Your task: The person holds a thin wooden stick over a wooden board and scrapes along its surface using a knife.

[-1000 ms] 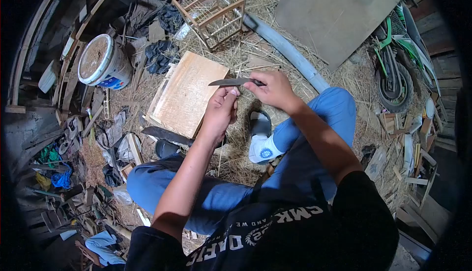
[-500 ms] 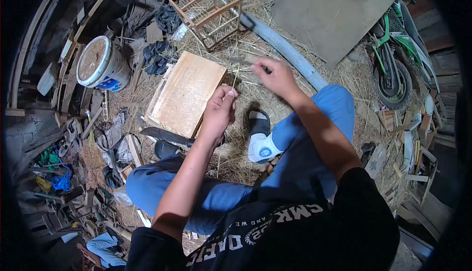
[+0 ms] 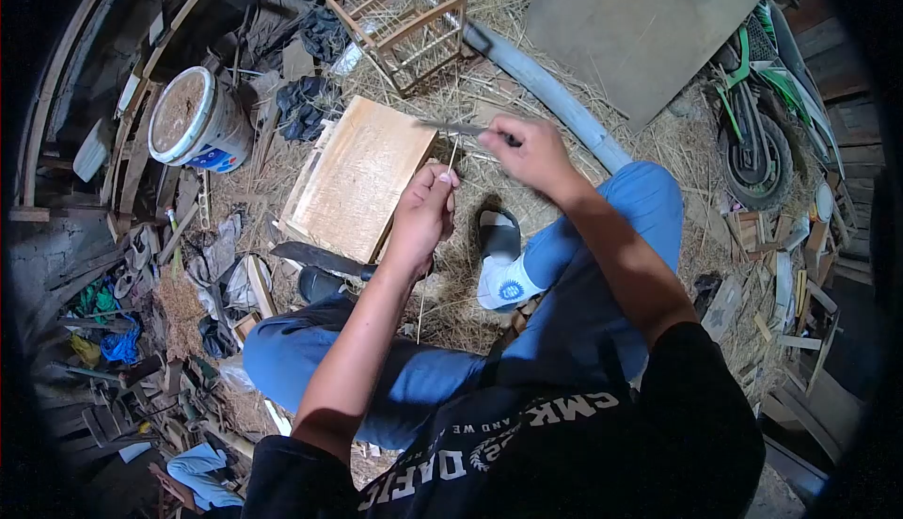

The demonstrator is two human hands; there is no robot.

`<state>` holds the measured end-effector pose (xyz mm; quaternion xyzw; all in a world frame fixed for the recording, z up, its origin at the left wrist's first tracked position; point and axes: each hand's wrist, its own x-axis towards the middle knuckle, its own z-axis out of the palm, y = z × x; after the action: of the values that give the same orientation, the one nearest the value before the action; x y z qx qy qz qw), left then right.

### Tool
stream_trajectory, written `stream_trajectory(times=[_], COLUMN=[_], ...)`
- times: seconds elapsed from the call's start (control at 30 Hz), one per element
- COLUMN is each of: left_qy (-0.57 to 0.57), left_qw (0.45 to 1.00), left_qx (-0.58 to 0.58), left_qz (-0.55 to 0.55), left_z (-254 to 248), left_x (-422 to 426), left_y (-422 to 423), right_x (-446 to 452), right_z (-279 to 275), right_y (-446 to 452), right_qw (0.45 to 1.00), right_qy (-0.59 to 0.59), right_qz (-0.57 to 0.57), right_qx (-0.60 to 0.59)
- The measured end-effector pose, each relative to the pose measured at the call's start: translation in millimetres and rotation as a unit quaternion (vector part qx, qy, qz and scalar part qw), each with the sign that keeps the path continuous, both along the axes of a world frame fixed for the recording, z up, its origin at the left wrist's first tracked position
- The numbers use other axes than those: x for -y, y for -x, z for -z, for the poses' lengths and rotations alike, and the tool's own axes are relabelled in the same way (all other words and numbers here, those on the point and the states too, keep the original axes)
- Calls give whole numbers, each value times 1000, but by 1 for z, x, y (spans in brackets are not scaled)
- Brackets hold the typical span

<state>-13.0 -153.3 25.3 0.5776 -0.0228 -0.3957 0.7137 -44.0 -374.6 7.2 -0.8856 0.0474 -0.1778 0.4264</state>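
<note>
My left hand [image 3: 426, 207] is closed around a thin pale stick [image 3: 453, 154], whose upper end stands out above the fingers. A knife [image 3: 461, 128] is gripped by my right hand [image 3: 531, 154]; its blade points left and crosses the stick near the upper end. Whether the edge touches the stick I cannot tell. Left of my hands lies a light wooden board [image 3: 353, 175], slightly tilted. A large dark-bladed knife [image 3: 324, 260] rests along the board's near edge, its handle partly behind my left forearm.
A wooden slatted cage [image 3: 400, 25] stands beyond the board. The bucket [image 3: 183, 119] at left is filled with brownish material. A grey pole [image 3: 550, 95] and a flat panel [image 3: 649, 30] lie on the straw-strewn floor. At right is a green-framed wheeled vehicle [image 3: 752, 143]; scrap wood surrounds everything.
The knife in my right hand has shifted slightly down towards my left hand, its blade now sharper to see and reaching over the board's corner. My left hand keeps its hold on the stick.
</note>
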Motion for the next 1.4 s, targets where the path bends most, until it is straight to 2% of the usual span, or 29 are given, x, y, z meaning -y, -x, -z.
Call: stream_trajectory(times=[0.03, 0.1, 0.13, 0.27, 0.33, 0.37, 0.5, 0.57, 0.63, 0.73, 0.83, 0.9, 1.03, 1.13, 1.23, 1.33, 1.4], left_qy=[5, -17, -35, -24, -7, -5, 14, 18, -9, 10, 17, 19, 1, -18, -27, -10, 3], left_qw=[1000, 1000, 999, 1000, 1000, 1000, 1000, 999, 999, 999, 999, 999, 1000, 1000, 1000, 1000, 999], left_qx=[-2, -7, -11, -3, 8, 10, -20, -28, -31, -24, -16, -24, -8, -12, -13, -5, 3], left_qz=[2, -8, -18, -12, 16, 17, 17, 21, 29, 34, 26, 27, 19, 15, 8, 24, 34], left_z=[1, 2, 2, 2, 2, 3, 7, 9, 11, 11, 4, 2, -1, 5, 9, 4, -1], left_x=[0, 1, 2, 0, -2, -1, -3, -3, -4, -4, -5, -3, 0, 0, -2, -5, -4], left_y=[1, 2, 2, 2, 1, 1, -1, -1, -2, -2, 1, 6, 6, 4, 2, 4, 6], right_x=[-7, -17, -21, -11, 9, 13, -6, -16, -20, -20, -6, 13, -4, -20, -24, -10, 10], right_z=[-6, -13, -5, 0, 9, 11, -4, -4, -4, -6, 1, 3, 0, -5, -4, 6, 12], right_y=[5, 13, 13, 6, -6, -4, 6, 12, 14, 13, 5, -4, 7, 16, 14, 3, -1], right_qw=[1000, 991, 993, 994, 998, 998, 1000, 993, 993, 992, 996, 995, 999, 996, 994, 1000, 998], right_qy=[-2, 74, 76, 82, 23, 25, 4, 68, 78, 81, 52, 56, 15, 36, 54, -9, -5], right_qz=[-1, -77, -80, -73, 51, 52, -12, -72, -78, -89, -34, 56, -8, -63, -96, 23, 45], right_qx=[-1, -79, -38, -9, -40, -38, -13, -66, -49, -28, -66, -60, -42, -52, -2, -13, -49])
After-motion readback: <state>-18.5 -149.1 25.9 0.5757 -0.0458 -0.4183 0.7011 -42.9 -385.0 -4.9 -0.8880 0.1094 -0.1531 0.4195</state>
